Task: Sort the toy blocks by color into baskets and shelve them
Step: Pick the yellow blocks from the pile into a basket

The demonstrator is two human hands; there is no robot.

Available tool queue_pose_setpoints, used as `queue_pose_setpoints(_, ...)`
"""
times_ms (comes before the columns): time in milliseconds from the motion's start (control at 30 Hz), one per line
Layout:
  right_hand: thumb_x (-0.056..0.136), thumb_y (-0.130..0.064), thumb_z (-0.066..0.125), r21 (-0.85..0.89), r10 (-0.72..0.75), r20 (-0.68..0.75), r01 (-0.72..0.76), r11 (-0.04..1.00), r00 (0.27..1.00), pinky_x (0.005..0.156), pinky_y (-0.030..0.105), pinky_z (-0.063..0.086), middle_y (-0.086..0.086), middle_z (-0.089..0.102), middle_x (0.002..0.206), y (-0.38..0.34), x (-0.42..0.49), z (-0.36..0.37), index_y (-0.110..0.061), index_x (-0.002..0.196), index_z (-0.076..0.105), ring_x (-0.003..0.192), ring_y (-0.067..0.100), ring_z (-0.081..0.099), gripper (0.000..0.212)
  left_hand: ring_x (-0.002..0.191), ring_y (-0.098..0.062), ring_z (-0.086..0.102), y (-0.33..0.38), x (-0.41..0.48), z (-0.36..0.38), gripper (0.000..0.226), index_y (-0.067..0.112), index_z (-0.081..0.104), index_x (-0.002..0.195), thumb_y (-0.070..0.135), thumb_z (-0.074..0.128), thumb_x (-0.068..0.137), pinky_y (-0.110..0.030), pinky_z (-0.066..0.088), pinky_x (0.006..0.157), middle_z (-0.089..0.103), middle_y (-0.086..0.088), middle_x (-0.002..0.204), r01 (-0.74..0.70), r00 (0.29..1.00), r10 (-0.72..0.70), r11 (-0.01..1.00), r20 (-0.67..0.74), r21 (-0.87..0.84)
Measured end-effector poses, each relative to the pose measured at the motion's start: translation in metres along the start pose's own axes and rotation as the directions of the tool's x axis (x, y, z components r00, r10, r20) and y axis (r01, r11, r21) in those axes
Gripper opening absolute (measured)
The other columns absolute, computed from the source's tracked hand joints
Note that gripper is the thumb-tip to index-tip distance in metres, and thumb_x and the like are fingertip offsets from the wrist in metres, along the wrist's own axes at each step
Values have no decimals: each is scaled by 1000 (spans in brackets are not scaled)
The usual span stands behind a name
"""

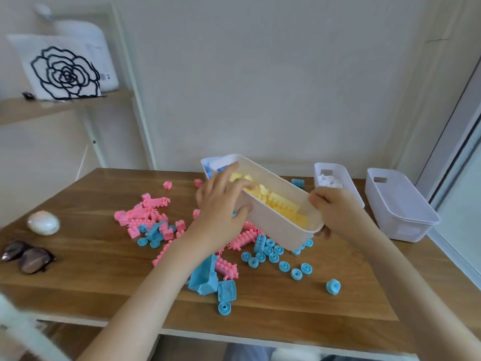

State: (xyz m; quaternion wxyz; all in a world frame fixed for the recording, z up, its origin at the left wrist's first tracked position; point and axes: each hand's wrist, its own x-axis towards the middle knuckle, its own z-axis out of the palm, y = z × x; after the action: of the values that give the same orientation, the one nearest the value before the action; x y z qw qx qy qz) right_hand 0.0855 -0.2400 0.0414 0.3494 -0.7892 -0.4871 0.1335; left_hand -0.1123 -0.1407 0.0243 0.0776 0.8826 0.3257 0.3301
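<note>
My left hand [223,204] and right hand [335,207] both grasp the yellow-block basket [273,224], tilted above loose blocks [153,203], presumably for shelving.

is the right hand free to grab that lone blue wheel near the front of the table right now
Probably not yet: the right hand grips the end of the basket. The blue wheel lies alone on bare table, so only that grip stands in the way.
</note>
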Motion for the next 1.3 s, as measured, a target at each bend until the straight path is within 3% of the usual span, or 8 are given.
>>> queue_pose_setpoints(133,97,-11,36,107,-58,2,57,993,998,50,39,52,21,65,78,-35,24,32,0,91,59,52,32,65,26,135,-11,20,-7,-14,-9,64,23,22,144,26,59,92,-27,24,110,19,8,146,249,960,-276,916,-45,-313)
queue_pose_setpoints(233,96,-8,32,163,-114,75,101,981,991,42,33,50,19,64,72,-63,32,58,0,91,59,48,28,65,28,122,-5,40,-13,-26,-16,75,33,14,145,50,56,87,-22,40,96,37,15,136,471,869,-428,561,248,-681)
queue_pose_setpoints(333,95,-7,31,162,-166,117,146,976,979,40,30,48,20,61,73,-83,34,84,5,88,55,46,26,64,29,120,-12,50,-28,-33,-18,84,37,19,142,62,58,72,-36,49,96,44,11,136,517,798,-520,330,304,-790)
queue_pose_setpoints(600,98,-15,32,295,-235,226,163,942,945,40,20,46,12,60,76,-117,22,135,-4,93,56,42,8,61,27,104,-10,57,-63,-56,-36,71,46,9,138,25,59,92,-31,52,82,50,17,109,422,668,-741,294,74,-858)
queue_pose_setpoints(733,98,-24,36,377,-291,315,162,912,903,63,42,59,13,63,96,-136,14,158,-8,106,59,68,28,69,30,106,-16,59,-82,-74,-49,53,44,17,128,24,53,94,-27,51,70,53,7,116,431,559,-826,216,71,-876)
queue_pose_setpoints(967,99,-29,43,304,-512,384,419,856,768,85,29,51,4,57,129,-156,5,186,-21,135,43,106,17,58,38,107,-22,60,-119,-94,-79,52,39,29,140,23,49,95,-27,50,64,57,9,108,451,414,-902,85,125,-888)
queue_pose_setpoints(1200,102,-15,32,216,-571,456,537,815,683,75,15,44,5,56,130,-156,4,196,-24,139,37,105,12,57,39,96,-9,61,-151,-104,-85,47,43,39,136,19,46,96,-24,49,62,60,9,113,529,354,-931,124,85,-840)
queue_pose_setpoints(1300,99,-7,30,183,-549,487,535,825,679,78,24,53,5,55,131,-152,9,195,-26,136,41,102,13,60,42,99,-11,62,-160,-105,-78,41,39,46,134,23,45,95,-28,52,72,62,7,118,548,333,-943,180,15,-816)
